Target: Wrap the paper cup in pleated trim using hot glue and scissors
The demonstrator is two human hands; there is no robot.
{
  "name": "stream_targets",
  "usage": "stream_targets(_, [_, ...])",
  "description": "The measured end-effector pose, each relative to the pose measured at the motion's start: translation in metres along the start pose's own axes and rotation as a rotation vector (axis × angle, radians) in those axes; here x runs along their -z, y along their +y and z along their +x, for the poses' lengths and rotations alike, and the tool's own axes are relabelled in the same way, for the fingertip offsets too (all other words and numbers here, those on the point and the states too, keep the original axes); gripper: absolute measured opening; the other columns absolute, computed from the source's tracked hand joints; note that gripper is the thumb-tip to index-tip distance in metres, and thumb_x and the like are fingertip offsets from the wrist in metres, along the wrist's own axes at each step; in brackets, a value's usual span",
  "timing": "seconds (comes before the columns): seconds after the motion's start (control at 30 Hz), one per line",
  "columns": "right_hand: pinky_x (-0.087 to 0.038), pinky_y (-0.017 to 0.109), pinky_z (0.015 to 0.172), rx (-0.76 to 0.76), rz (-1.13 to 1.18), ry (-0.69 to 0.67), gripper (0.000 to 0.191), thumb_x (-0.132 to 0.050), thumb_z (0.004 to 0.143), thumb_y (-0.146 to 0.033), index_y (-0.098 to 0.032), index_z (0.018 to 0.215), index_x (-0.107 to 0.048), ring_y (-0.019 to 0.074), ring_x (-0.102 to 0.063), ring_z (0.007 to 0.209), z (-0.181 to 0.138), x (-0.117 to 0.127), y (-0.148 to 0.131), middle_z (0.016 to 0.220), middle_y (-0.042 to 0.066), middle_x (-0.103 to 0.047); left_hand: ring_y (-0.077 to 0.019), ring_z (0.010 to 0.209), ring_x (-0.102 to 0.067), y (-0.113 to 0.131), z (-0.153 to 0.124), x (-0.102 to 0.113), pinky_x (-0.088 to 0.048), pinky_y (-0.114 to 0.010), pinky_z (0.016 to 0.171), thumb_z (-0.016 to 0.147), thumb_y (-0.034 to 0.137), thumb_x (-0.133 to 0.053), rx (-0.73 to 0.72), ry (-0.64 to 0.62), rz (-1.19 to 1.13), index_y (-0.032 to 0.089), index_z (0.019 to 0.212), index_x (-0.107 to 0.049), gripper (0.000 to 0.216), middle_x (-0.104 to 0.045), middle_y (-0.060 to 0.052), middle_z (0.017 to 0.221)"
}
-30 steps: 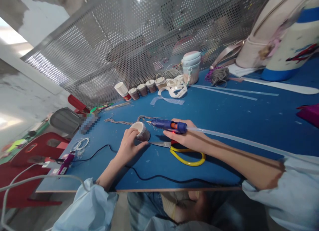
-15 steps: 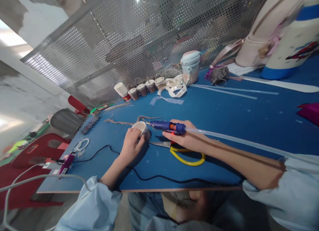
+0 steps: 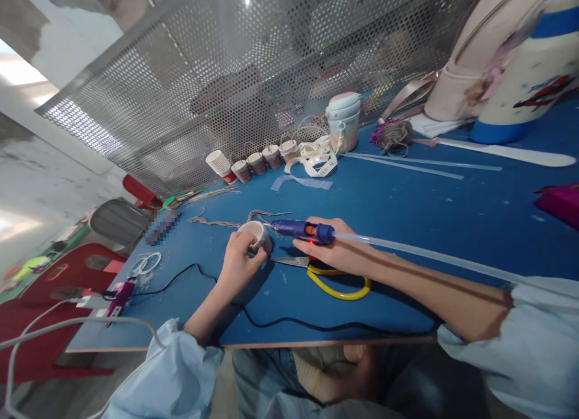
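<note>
- Grip of the left hand point(image 3: 239, 259): it is closed around a small paper cup point(image 3: 254, 235) that lies on its side on the blue worktop point(image 3: 407, 208), with the thumb and fingers wrapped over the wall of the cup and the pale open mouth turned up toward the camera.
- Grip of the right hand point(image 3: 337, 253): it is closed on a blue pen-shaped glue gun point(image 3: 301, 229), held almost flat, with its thin metal tip pointing to 9 o'clock and touching or nearly touching the rim of the cup; I cannot tell which.
- A long clear glue stick point(image 3: 420, 257) comes out of the back of the gun toward 3 o'clock, above the forearm.
- The cup sits at about the centre of the worktop, at 9 o'clock from the gun.
- I judge the cup to be very light and thin-walled, so it would dent under a hard squeeze and roll easily; the wall near the base looks the best place to hold.
- The gun seems light and stiff, and its tip is probably hot; the blue body is the safe place.
- A twisted grey cord point(image 3: 265, 214) lies just beyond the cup at 12 o'clock.
- Yellow-handled scissors point(image 3: 332, 277) lie under the right hand, at 6 o'clock from the gun.
- A black cable point(image 3: 289, 322) runs along the near edge.
- More cups in a row point(image 3: 253, 163) stand at 12 o'clock by the perforated metal screen point(image 3: 226, 75).
</note>
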State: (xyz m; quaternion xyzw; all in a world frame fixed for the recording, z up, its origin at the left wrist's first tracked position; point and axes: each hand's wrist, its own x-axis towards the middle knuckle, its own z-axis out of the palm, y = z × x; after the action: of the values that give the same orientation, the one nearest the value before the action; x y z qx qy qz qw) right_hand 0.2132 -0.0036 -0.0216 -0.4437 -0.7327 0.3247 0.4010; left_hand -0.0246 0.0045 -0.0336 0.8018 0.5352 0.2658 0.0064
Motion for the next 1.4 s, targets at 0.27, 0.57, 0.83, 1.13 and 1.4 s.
stream_targets(0.27, [-0.036, 0.025, 0.055, -0.019, 0.016, -0.01, 0.022, -0.059, 0.078, -0.043, -0.021, 0.073, -0.056, 0.0141, -0.051, 0.056, 0.0, 0.0, 0.001, 0.062, -0.002, -0.059, -0.0216, 0.088, -0.053, 0.0, -0.007, 0.011, -0.045, -0.036, 0.08, 0.069, 0.016, -0.057, -0.056, -0.045, -0.061, 0.021, 0.096, -0.052, 0.028, -0.059, -0.005, 0.093])
stream_targets(0.57, [-0.037, 0.025, 0.056, -0.032, 0.021, -0.016, 0.021, -0.06, 0.077, -0.041, -0.021, 0.071, -0.055, 0.0141, -0.051, 0.056, 0.0, 0.0, 0.0, 0.06, -0.002, -0.058, -0.0227, 0.108, -0.058, -0.018, -0.002, 0.032, -0.044, -0.038, 0.095, 0.074, 0.014, -0.045, 0.034, -0.122, -0.341, 0.019, 0.107, -0.058, 0.036, -0.063, -0.008, 0.114])
stream_targets(0.83, [-0.037, 0.026, 0.056, -0.007, 0.022, -0.032, 0.022, -0.06, 0.079, -0.042, -0.021, 0.072, -0.055, 0.0143, -0.052, 0.055, 0.0, -0.001, 0.003, 0.061, -0.002, -0.058, -0.0169, 0.084, -0.064, -0.036, 0.007, 0.042, -0.05, -0.032, 0.085, 0.087, 0.026, -0.045, 0.196, 0.337, -0.443, 0.018, 0.083, -0.063, 0.02, -0.064, -0.001, 0.077])
stream_targets(1.13, [-0.037, 0.025, 0.054, -0.056, 0.024, -0.075, 0.022, -0.059, 0.08, -0.041, -0.022, 0.07, -0.055, 0.0132, -0.049, 0.053, -0.002, -0.004, 0.004, 0.058, -0.004, -0.056, -0.016, 0.077, -0.069, -0.058, 0.006, 0.021, -0.052, -0.028, 0.076, 0.086, 0.031, -0.053, 0.238, 0.349, -0.21, 0.016, 0.092, -0.069, 0.023, -0.074, -0.004, 0.079])
stream_targets(1.4, [-0.036, 0.025, 0.052, -0.061, 0.002, -0.069, 0.024, -0.059, 0.081, -0.041, -0.022, 0.068, -0.054, 0.0124, -0.046, 0.052, -0.004, -0.005, 0.003, 0.056, -0.005, -0.053, -0.0148, 0.068, -0.065, -0.059, 0.003, 0.02, -0.049, -0.025, 0.067, 0.082, 0.033, -0.055, 0.341, 0.247, -0.238, 0.018, 0.079, -0.069, 0.021, -0.073, -0.002, 0.073])
